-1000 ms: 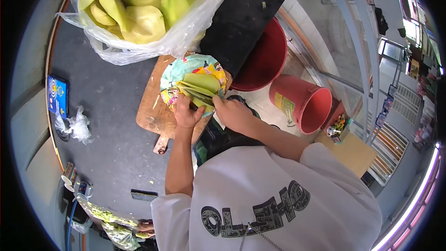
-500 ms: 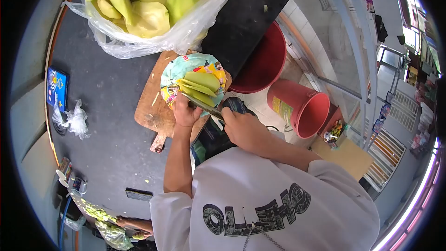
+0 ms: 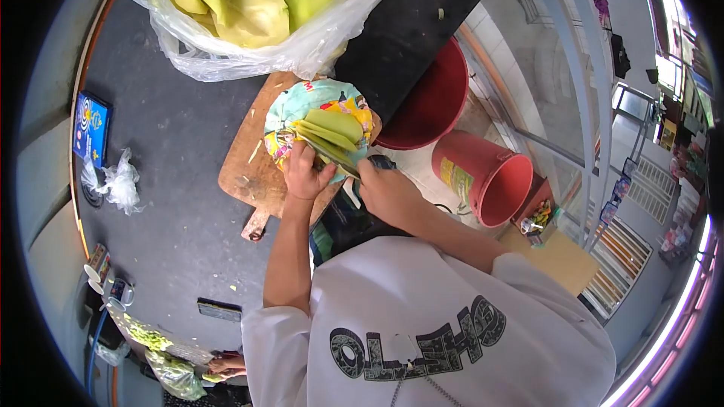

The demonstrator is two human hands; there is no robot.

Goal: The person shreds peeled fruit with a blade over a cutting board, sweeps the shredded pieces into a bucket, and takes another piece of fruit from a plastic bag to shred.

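Observation:
My right hand (image 3: 386,192) grips a knife (image 3: 335,158), its blade lying across toward my left hand. My left hand (image 3: 305,172) is closed at the near edge of the pale green mango slices (image 3: 332,126), its fingers curled against the piece by the blade. Those slices lie fanned on a round, colourful cartoon-print plate or mat (image 3: 280,109). Under it is a wooden chopping board (image 3: 241,169) with a short handle. Just beyond, a white plastic bag (image 3: 204,64) stands open, full of peeled mango pieces (image 3: 256,19).
On the dark table (image 3: 173,218) are a blue box (image 3: 92,128), a crumpled plastic bag (image 3: 121,181) and a phone (image 3: 219,309). Two red buckets, one upright (image 3: 441,98) and one tipped (image 3: 483,173), are at right. Another person's hand (image 3: 226,364) works by chopped greens (image 3: 147,335).
The knife blade has tilted and shifted a little at the slices' near edge. My left fingers have moved slightly. The other person's hand has drawn back to the right.

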